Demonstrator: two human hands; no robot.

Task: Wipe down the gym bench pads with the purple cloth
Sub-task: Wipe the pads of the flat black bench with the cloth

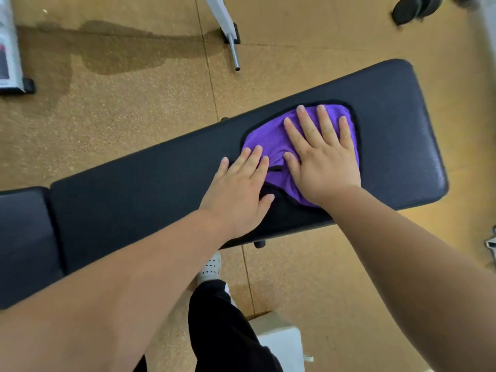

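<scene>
– Okay, where does the purple cloth (264, 140) sit on your feed?

– I see it lying flat on the long pad (389, 124) of the worktop, in the pad's right half. It has black trim round its edge.

– And the hands?

– Both lie flat with straight fingers and grip nothing. The right hand (322, 159) is spread wide on the middle of the cloth, with palm and fingers pressing down on it. The left hand (239, 189) lies just beside it. Its fingertips rest on the cloth's left edge and its palm is on the bare pad. The cloth puckers into a small fold between the two hands.

– Anything at the cloth's near side?

– I see a dark patch beside the left thumb, at the pad's near edge. I cannot tell whether it is part of the cloth or shadow.

– The rest of the worktop?

– A short pad (24, 237) sits at the left end, parted from the long one by a narrow gap. The long pad slants across my view, rising to the right.

– And around it?

– I see a tan speckled floor (120, 124) with a dark stain (120, 49) beyond the worktop. A white frame with a metal peg (234, 52) stands on that far side too. Some dark round things (410, 9) at the top right are too blurred for me to name. On the near side I see a leg in black trousers (222, 331), a white shoe (212, 267) with small holes just below the pad's edge, and a white block (281, 342) beside the leg.
</scene>
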